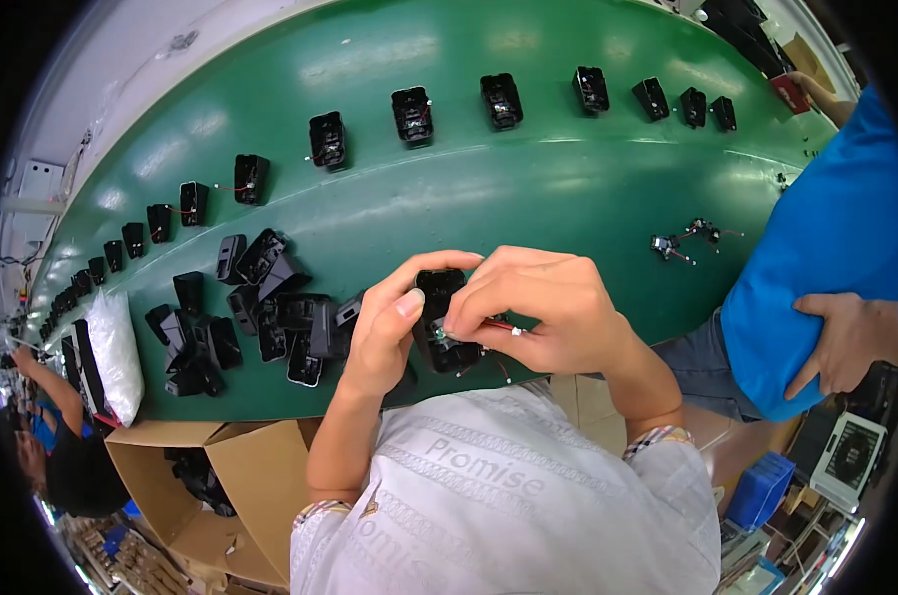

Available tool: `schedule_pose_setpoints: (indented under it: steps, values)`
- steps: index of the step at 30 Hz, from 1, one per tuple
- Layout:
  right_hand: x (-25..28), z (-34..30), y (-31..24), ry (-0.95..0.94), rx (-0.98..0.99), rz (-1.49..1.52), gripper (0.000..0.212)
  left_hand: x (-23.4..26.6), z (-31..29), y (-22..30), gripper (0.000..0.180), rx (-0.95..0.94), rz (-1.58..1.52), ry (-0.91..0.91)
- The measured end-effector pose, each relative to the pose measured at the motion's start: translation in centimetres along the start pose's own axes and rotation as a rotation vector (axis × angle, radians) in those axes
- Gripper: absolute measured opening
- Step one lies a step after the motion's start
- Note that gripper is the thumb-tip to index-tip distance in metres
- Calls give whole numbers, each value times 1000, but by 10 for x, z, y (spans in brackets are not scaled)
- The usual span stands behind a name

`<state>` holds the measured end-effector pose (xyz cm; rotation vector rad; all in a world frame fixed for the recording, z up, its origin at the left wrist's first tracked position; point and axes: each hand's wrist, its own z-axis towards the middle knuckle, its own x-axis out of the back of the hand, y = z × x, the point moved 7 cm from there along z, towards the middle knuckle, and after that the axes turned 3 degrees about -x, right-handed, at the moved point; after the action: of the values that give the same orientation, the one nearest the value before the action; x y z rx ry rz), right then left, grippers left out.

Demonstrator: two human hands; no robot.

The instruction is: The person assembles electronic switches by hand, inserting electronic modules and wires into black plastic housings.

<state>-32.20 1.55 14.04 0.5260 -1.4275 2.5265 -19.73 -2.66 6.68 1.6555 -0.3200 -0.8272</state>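
Note:
My left hand is closed round the side of an open black plastic housing, holding it at the table's near edge. Thumb and fingers of my right hand pinch a small wired part inside that housing. Red and black wires with a white connector stick out beneath the right fingers. The fingers cover much of the part, so its full shape is hidden. More loose wires hang by the housing's lower right edge.
Similar black housings stand in a long curved row across the green table. Loose black shells are heaped to my left, near a white plastic bag. Wired parts lie at right, near a person in blue. A cardboard box stands below.

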Motion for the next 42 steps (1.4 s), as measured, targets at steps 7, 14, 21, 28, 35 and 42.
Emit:
schedule_pose_setpoints:
  steps: [7, 14, 21, 28, 35, 42]
  values:
    - [-10, -27, 17, 272, -142, 275, 23, 3, 8, -6, 63, -71, -54, 40]
    - [-6, -27, 15, 287, -109, 178, 25, 1, 11, 1, 56, -131, 100, 81]
    - [-5, -24, 10, 153, -187, -10, 20, -3, 9, 9, 42, -182, 187, 95]
    - [-2, -25, 3, 116, -231, -124, 35, -3, 14, 1, 36, -222, 129, 146]
    - [5, -45, 40, 141, -318, 300, 35, -19, 17, 7, 34, -98, 376, 95]
    - [-10, -71, 76, 159, -651, 1086, 49, -22, 20, 15, 38, -166, 642, 63]
